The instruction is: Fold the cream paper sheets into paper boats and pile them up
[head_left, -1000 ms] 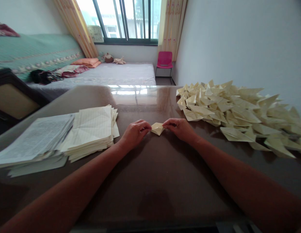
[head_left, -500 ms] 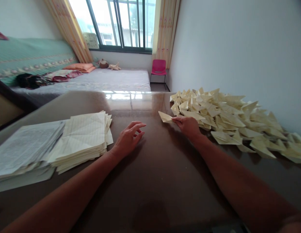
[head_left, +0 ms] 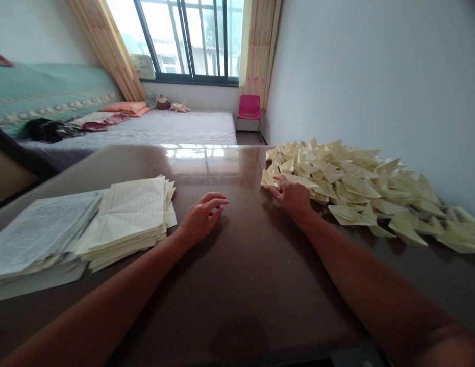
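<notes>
A pale folded paper boat (head_left: pixel 268 178) is lying just right of the frame's centre, at the left edge of a heap of similar paper boats (head_left: pixel 348 188). The right hand (head_left: pixel 293 196) is reaching to it, its thumb and forefinger standing slightly apart at the boat's right side; whether they are touching it, I cannot tell. The left hand (head_left: pixel 201 214) is hovering or resting near mid-frame, fingers loosely curled and parted, gripping nothing. Left of it, a stack of creased lined paper (head_left: pixel 135 206) is sitting beside a pile of printed sheets (head_left: pixel 42 224) at the left edge. All of this is resting on a glossy brown table (head_left: pixel 237 285), which is filling the lower frame and reflecting light near its far edge. Beyond it, a bed (head_left: pixel 195 125) is stretching across the upper left, a pink chair (head_left: pixel 249 107) is standing at upper centre, and a window (head_left: pixel 202 46) is letting in daylight above, between patterned curtains (head_left: pixel 103 46).
</notes>
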`<state>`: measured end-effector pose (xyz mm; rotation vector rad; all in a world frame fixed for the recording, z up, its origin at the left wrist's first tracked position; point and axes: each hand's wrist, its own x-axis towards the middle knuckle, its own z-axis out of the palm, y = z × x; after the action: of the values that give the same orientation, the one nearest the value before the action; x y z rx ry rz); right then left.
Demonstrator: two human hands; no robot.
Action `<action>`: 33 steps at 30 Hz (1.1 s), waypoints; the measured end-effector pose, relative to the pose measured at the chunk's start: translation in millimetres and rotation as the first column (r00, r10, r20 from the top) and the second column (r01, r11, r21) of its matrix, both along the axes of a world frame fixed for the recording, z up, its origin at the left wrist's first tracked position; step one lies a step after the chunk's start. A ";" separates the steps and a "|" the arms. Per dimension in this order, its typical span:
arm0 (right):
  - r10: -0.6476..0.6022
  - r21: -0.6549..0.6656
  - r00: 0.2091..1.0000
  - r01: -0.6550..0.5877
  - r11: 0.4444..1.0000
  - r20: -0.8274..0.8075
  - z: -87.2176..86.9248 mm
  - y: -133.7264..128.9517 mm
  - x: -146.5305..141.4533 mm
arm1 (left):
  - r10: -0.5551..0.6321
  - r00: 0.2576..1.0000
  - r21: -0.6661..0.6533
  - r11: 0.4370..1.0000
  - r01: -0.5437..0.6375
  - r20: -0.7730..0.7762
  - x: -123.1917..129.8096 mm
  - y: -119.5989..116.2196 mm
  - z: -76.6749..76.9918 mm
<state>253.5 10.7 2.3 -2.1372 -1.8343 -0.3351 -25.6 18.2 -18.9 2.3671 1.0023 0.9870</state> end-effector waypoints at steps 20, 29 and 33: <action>0.668 0.051 0.649 -0.702 0.710 -0.364 -27.5 -12.1 -29.9 | -0.047 0.778 -0.060 0.998 0.012 -0.626 -16.8 -0.9 41.3; 0.656 0.057 0.648 -0.693 0.719 -0.387 -30.9 -12.5 -27.9 | 0.144 0.649 -0.189 0.890 -0.414 -0.747 -158.0 -13.8 84.4; 0.662 0.054 0.640 -0.702 0.711 -0.391 -32.4 -11.9 -27.5 | 0.141 0.653 -0.249 0.848 -0.467 -0.744 -174.6 -25.6 84.6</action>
<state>225.9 -1.3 -30.1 -1.2488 -2.2528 0.3492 -200.1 -7.5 65.6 2.2208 1.7458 -0.1517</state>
